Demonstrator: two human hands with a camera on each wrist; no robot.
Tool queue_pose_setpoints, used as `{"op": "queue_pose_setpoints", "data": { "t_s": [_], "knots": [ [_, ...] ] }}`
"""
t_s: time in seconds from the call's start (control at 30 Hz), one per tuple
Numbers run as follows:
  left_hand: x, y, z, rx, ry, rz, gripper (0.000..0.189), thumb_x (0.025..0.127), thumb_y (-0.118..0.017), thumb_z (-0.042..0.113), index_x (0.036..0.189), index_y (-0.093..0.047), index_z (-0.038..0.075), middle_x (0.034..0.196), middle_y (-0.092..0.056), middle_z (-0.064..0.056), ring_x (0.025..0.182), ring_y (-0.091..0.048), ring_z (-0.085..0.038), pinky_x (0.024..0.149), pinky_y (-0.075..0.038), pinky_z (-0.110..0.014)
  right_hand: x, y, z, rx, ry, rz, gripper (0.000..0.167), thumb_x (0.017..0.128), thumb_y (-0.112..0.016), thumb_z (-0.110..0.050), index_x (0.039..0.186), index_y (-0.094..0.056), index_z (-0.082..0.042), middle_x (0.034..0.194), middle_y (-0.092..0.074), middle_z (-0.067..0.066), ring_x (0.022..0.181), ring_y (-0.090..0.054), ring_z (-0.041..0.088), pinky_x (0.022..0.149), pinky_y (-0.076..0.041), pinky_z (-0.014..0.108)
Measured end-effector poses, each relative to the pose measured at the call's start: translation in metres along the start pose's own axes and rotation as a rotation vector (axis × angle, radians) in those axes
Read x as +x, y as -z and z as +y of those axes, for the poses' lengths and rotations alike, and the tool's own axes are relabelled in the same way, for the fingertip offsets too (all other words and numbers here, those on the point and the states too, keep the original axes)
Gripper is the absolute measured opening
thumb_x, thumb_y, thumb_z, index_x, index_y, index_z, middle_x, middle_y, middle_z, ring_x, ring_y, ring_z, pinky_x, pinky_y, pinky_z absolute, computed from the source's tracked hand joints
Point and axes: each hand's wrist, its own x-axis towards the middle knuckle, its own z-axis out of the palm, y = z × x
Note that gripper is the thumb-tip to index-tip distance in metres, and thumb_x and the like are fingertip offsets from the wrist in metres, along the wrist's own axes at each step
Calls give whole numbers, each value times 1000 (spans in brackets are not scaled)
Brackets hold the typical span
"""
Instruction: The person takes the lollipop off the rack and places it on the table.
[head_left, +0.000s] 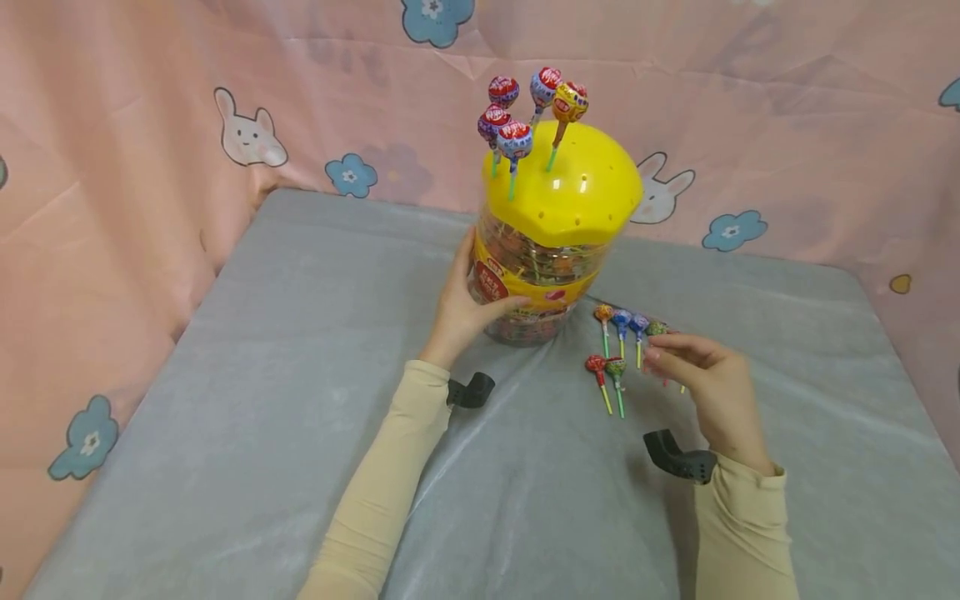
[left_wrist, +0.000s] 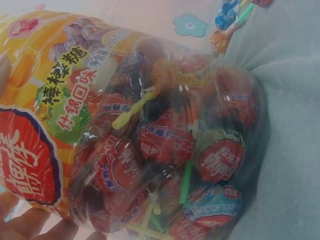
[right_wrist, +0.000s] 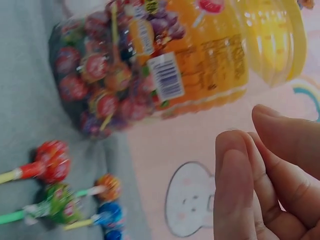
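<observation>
A clear plastic jar [head_left: 536, 296] full of wrapped lollipops stands on the grey cloth, with a yellow domed lid [head_left: 592, 187]. Several lollipops [head_left: 515, 140] stick up from holes in the lid, mostly on its left part. My left hand [head_left: 468, 308] grips the jar's left side at the yellow label, thumb across the front. Just over the right end of a row of loose lollipops is my right hand [head_left: 708, 379]; its thumb and forefinger are apart with nothing between them in the right wrist view. It partly hides a green lollipop [head_left: 657, 328] and others.
Right of the jar, the row on the cloth includes an orange lollipop [head_left: 603, 312] and blue lollipops [head_left: 622, 319]. In front of them lie a red lollipop [right_wrist: 52, 161] and a green lollipop [right_wrist: 61, 204]. A pink patterned curtain [head_left: 360, 92] hangs behind the table.
</observation>
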Motion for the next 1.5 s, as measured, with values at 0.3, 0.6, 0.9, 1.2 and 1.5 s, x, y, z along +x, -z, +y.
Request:
{"op": "queue_pose_setpoints", "data": {
  "t_s": [0.3, 0.6, 0.9, 1.2, 1.5],
  "knots": [
    [-1, 0, 1, 14, 9, 4, 109, 73, -83, 20, 153, -10, 21, 152, -26, -1, 134, -32, -18, 105, -36, -37, 11, -14, -38, 1, 97, 34, 21, 83, -71, -2, 102, -70, 6, 84, -72, -1, 72, -67, 14, 70, -54, 21],
    [0, 0, 0, 39, 15, 8, 108, 73, -83, 21, 153, -11, 21, 153, -26, -2, 134, -32, -19, 106, -35, -40, 27, -41, -83, 99, 239, 37, 26, 79, -75, -2, 100, -68, 11, 83, -71, 8, 74, -65, 21, 73, -54, 25],
    [0, 0, -1, 40, 22, 10, 109, 73, -83, 25, 153, -11, 22, 152, -26, 1, 136, -29, -17, 109, -30, -43, 47, -69, -114, 200, 325, 10, 23, 77, -76, 0, 96, -69, 11, 86, -68, 14, 75, -64, 25, 74, -55, 28],
    [0, 1, 1, 55, 19, 8, 108, 73, -83, 24, 153, -11, 22, 153, -25, 0, 137, -27, -19, 110, -28, -44, 64, -89, -129, 286, 361, 11, 22, 74, -78, 2, 92, -70, 11, 83, -67, 15, 75, -62, 26, 74, -55, 29],
    [1, 1, 0, 64, -12, 12, 106, 73, -83, 22, 153, -13, 20, 151, -30, -2, 135, -30, -19, 110, -28, -44, 77, -112, -144, 185, 399, 54, 18, 74, -79, -1, 90, -73, 5, 86, -69, 12, 81, -64, 26, 75, -55, 26]
  ]
}}
